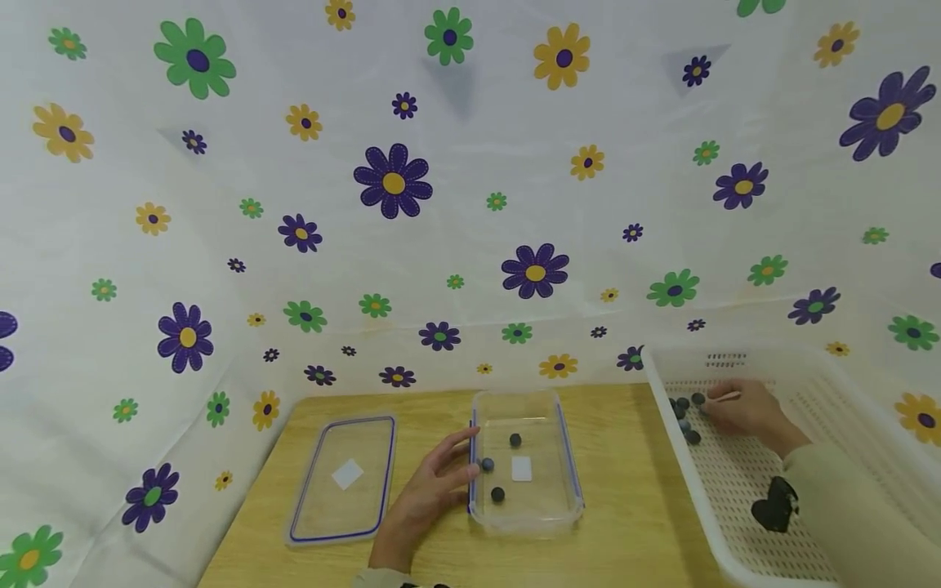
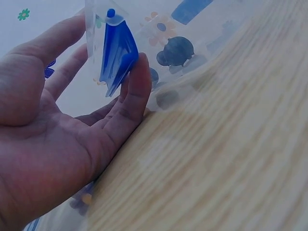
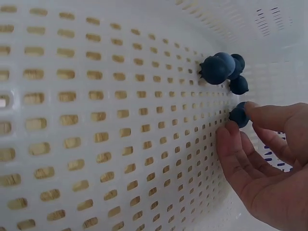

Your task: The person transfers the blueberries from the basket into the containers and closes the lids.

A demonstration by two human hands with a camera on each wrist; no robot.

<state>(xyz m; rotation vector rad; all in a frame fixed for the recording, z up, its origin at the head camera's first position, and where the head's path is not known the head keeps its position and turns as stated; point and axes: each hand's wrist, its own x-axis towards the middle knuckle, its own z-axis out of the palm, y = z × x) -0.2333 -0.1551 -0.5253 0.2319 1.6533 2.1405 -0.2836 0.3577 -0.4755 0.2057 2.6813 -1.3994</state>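
A clear plastic container (image 1: 522, 518) with blue side latches holds three blueberries (image 1: 497, 494) and shows a white square on its bottom. My left hand (image 1: 434, 486) grips its left side, fingertips at the rim. In the left wrist view, a curled finger touches the hanging blue latch (image 2: 118, 55). Inside the white basket (image 1: 706, 523), my right hand (image 1: 746, 412) has thumb and forefinger around a blueberry (image 3: 238, 117). Several more blueberries (image 3: 215, 70) cluster by the basket wall, close to those fingertips.
The container's lid (image 1: 345, 482), clear with a blue seal, lies flat on the wooden table (image 1: 617, 490) at the left. A flower-printed white sheet (image 1: 470, 237) hangs behind and along the sides. The basket's raised walls surround the right hand.
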